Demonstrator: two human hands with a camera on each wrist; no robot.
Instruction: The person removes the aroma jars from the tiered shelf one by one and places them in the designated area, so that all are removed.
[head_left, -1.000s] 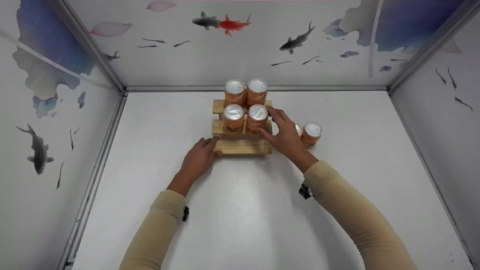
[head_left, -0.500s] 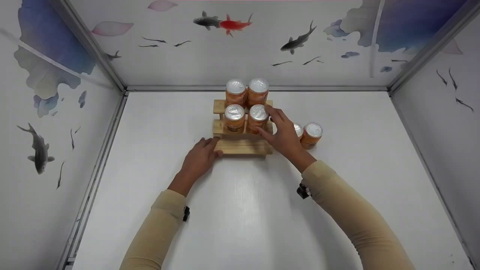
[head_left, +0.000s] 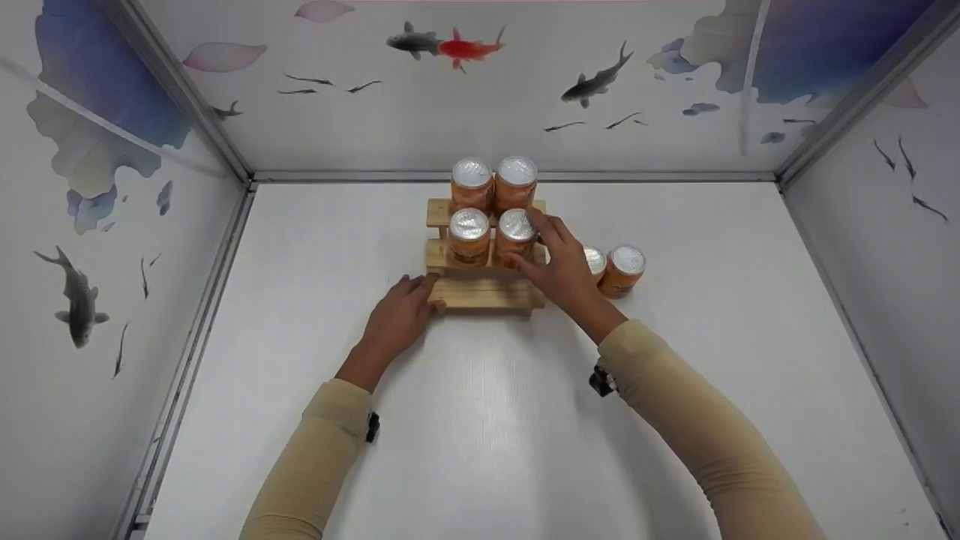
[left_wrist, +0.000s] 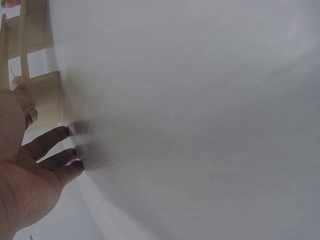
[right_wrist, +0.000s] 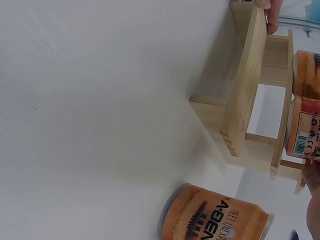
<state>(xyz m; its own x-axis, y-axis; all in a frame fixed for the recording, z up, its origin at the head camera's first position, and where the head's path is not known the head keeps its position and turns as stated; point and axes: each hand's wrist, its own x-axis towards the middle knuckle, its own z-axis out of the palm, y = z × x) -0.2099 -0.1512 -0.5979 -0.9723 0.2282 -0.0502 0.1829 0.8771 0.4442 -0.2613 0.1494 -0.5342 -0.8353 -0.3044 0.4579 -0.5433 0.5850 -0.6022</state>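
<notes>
A three-step wooden rack stands at the back of the table, with two orange cans side by side on its top step and two more on its middle step. My right hand holds the right-hand middle can, thumb at its front and fingers at its right side. In the right wrist view, that can stands upright on its step. My left hand pinches the left end of the bottom step. The left wrist view shows its other fingers spread with their tips at the tabletop.
Two further orange cans stand on the white table right of the rack: an outer can and one partly behind my right hand. Printed walls with metal edging enclose the back and sides.
My right forearm and wrist have swung slightly left, showing more of the can behind that hand. The right fingers stay at the same can, and the left hand has kept its place on the rack.
</notes>
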